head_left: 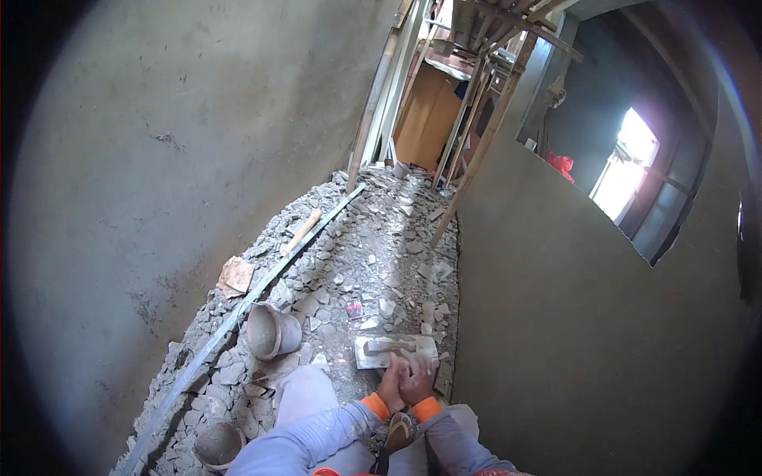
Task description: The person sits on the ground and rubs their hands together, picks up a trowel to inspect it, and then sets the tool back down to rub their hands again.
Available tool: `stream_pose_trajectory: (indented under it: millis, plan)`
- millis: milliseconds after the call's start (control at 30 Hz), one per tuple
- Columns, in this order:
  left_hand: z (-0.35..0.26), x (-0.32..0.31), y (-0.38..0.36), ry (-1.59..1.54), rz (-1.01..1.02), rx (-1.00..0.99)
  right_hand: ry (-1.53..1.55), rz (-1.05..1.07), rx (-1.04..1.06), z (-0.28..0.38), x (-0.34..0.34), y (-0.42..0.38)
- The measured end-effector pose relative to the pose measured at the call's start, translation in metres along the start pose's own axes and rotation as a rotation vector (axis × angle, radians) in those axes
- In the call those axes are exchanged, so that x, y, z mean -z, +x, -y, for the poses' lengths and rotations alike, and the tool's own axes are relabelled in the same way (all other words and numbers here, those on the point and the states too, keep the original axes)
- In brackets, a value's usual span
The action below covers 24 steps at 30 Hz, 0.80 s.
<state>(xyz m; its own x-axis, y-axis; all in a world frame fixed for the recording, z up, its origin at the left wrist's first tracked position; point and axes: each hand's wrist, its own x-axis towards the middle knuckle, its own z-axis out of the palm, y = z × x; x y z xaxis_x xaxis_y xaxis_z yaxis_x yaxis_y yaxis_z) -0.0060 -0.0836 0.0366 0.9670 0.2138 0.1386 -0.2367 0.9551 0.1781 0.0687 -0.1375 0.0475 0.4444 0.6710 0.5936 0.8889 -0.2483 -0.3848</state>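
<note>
Pressing together at lower centre: left hand (390, 386), right hand (417, 381), grip indeterminate, just beside flat grey mortar-caked plastering float (394, 350) on rubble.

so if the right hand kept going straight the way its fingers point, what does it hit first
Most likely the plastering float lying on the rubble. The right hand points up and away from the body, its fingertips at the float's near edge; whether they already touch it is unclear.

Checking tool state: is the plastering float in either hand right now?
No. The float lies flat on the rubble, while the left hand and right hand are pressed together just below it, holding nothing visible.
</note>
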Motion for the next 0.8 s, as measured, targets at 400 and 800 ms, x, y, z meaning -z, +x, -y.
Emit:
stream_pose_trajectory:
  millis: [400,800]
  plan:
    - [-0.003,0.003,0.003,0.043,-0.045,0.023,-0.204,0.038,0.078,0.001,-0.017,-0.019]
    - [-0.005,0.015,0.004,-0.066,-0.168,-0.159,-0.008,0.059,0.15,0.028,-0.013,-0.021]
